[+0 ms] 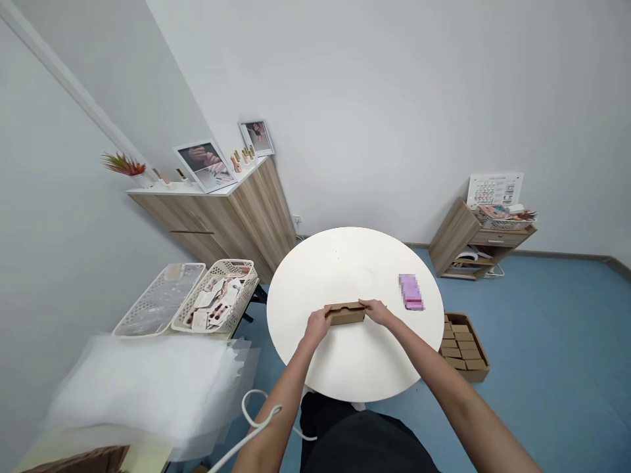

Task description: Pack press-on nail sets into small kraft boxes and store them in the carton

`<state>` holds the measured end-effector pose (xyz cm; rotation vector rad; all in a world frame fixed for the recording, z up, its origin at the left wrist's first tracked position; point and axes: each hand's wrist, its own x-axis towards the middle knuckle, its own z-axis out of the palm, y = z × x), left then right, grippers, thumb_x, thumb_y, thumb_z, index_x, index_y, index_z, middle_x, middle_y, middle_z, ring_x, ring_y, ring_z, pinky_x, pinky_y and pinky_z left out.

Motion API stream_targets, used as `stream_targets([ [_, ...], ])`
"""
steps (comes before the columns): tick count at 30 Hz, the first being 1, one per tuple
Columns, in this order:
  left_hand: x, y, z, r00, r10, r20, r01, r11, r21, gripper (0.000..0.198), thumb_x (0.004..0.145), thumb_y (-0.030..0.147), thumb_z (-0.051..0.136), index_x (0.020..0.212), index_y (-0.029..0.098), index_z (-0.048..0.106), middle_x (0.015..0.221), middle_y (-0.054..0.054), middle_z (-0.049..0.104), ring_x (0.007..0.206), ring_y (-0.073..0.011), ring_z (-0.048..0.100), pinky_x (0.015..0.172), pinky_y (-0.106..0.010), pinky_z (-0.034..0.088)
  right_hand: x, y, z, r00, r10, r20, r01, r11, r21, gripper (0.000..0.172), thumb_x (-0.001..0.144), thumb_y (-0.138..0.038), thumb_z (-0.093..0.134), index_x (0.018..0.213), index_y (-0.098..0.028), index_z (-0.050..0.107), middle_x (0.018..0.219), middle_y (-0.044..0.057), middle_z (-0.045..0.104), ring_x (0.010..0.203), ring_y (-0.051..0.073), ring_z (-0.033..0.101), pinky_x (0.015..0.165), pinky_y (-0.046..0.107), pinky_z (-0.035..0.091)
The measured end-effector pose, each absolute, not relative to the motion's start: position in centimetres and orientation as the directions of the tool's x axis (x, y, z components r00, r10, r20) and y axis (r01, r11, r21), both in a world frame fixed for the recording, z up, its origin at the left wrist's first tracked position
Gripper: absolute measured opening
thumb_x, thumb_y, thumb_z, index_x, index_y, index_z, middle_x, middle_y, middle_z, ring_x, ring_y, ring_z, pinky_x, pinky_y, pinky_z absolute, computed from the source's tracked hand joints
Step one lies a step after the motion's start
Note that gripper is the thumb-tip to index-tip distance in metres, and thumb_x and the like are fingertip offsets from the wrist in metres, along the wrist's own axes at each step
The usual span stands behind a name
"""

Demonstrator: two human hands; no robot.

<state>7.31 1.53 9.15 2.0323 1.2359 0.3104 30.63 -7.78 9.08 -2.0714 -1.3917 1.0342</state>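
The left grip (316,326) and the right grip (377,312) were closed on opposite ends of a small, flat, brown kraft-cardboard box (345,314), which was held over the near half of a round white table (355,246); whether it touched the surface could not be told. A flat pink rectangular item (411,292), blurred beyond recognition, was lying to its right, and an open brown cardboard carton (476,374) packed with similar small boxes was seen on the blue floor (552,328) beside the table.
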Motion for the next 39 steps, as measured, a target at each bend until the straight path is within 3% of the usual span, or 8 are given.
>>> stream_targets([
  [7, 7.1, -2.0, 4.9, 0.497, 0.867, 0.047, 0.692, -0.428, 0.581, 0.043, 0.091, 0.016, 0.045, 0.133, 0.020, 0.055, 0.146, -0.012, 0.047, 0.129, -0.0258, 0.051, 0.099, -0.037, 0.049, 27.8, -10.5, 5.9, 0.218, 0.975, -0.036, 0.749, -0.191, -0.634, 0.057, 0.091, -0.014, 0.039, 0.147, -0.025, 0.038, 0.141, 0.007, 0.053, 0.124, 0.021, 0.053, 0.102, 0.036, 0.044],
  [16, 6.4, -2.6, 2.6, 0.504, 0.836, 0.216, 0.700, -0.543, 0.464, 0.043, 0.096, 0.018, 0.036, 0.135, 0.025, 0.051, 0.148, -0.009, 0.044, 0.112, -0.0232, 0.065, 0.082, -0.035, 0.059, 27.3, -10.8, 1.5, 0.232, 0.941, 0.247, 0.854, -0.076, -0.514, 0.055, 0.094, -0.018, 0.035, 0.148, -0.027, 0.034, 0.135, 0.009, 0.057, 0.119, 0.023, 0.056, 0.097, 0.041, 0.050],
  [21, 5.9, -2.5, 2.4, 0.522, 0.827, 0.208, 0.688, -0.552, 0.471, 0.044, 0.096, 0.019, 0.035, 0.138, 0.025, 0.047, 0.151, -0.009, 0.041, 0.118, -0.0221, 0.060, 0.088, -0.034, 0.057, 26.9, -10.5, 2.6, 0.276, 0.946, 0.170, 0.855, -0.161, -0.493, 0.055, 0.091, -0.015, 0.040, 0.146, -0.027, 0.038, 0.133, 0.008, 0.059, 0.116, 0.022, 0.057, 0.095, 0.037, 0.051],
  [26, 6.2, -1.5, 3.9, 0.617, 0.768, 0.174, 0.654, -0.623, 0.430, 0.061, 0.089, 0.012, 0.040, 0.147, 0.024, 0.028, 0.159, -0.011, 0.021, 0.143, -0.0263, 0.030, 0.107, -0.049, 0.041, 26.0, -9.8, 5.4, 0.337, 0.941, -0.015, 0.814, -0.300, -0.497, 0.056, 0.087, -0.009, 0.043, 0.140, -0.027, 0.045, 0.132, 0.007, 0.060, 0.117, 0.021, 0.056, 0.096, 0.033, 0.047],
  [28, 6.8, -0.8, 4.8, 0.654, 0.744, 0.134, 0.657, -0.648, 0.385, 0.069, 0.084, 0.010, 0.045, 0.148, 0.025, 0.025, 0.158, -0.012, 0.022, 0.146, -0.0298, 0.022, 0.109, -0.055, 0.035, 25.4, -9.5, 6.3, 0.370, 0.926, -0.075, 0.791, -0.356, -0.497, 0.054, 0.086, -0.008, 0.044, 0.136, -0.027, 0.047, 0.129, 0.007, 0.062, 0.114, 0.021, 0.057, 0.093, 0.030, 0.046],
  [33, 7.9, 1.5, 7.0, 0.749, 0.663, -0.004, 0.617, -0.695, 0.369, 0.047, 0.083, 0.012, 0.053, 0.128, 0.022, 0.050, 0.123, -0.011, 0.054, 0.120, -0.0284, 0.049, 0.092, -0.043, 0.049, 24.4, -10.4, 7.3, 0.418, 0.896, -0.149, 0.721, -0.427, -0.545, 0.047, 0.084, -0.008, 0.046, 0.128, -0.025, 0.050, 0.109, 0.006, 0.067, 0.102, 0.021, 0.060, 0.085, 0.029, 0.045],
  [36, 8.1, 2.2, 8.1, 0.800, 0.600, -0.024, 0.551, -0.719, 0.424, 0.036, 0.081, 0.014, 0.056, 0.116, 0.023, 0.056, 0.109, -0.007, 0.056, 0.099, -0.0244, 0.056, 0.080, -0.037, 0.051, 25.1, -12.5, 7.5, 0.465, 0.879, -0.108, 0.605, -0.405, -0.685, 0.061, 0.082, -0.010, 0.051, 0.139, -0.028, 0.039, 0.120, 0.006, 0.063, 0.106, 0.021, 0.060, 0.089, 0.033, 0.046],
  [39, 9.3, 1.5, 9.9, 0.841, 0.538, 0.050, 0.438, -0.734, 0.519, 0.034, 0.082, 0.016, 0.056, 0.115, 0.025, 0.056, 0.108, -0.006, 0.056, 0.096, -0.0232, 0.057, 0.078, -0.036, 0.051, 27.0, -15.4, 7.9, 0.543, 0.839, -0.012, 0.483, -0.324, -0.813, 0.070, 0.081, -0.016, 0.058, 0.145, -0.029, 0.033, 0.136, 0.008, 0.054, 0.120, 0.022, 0.054, 0.099, 0.038, 0.044],
])
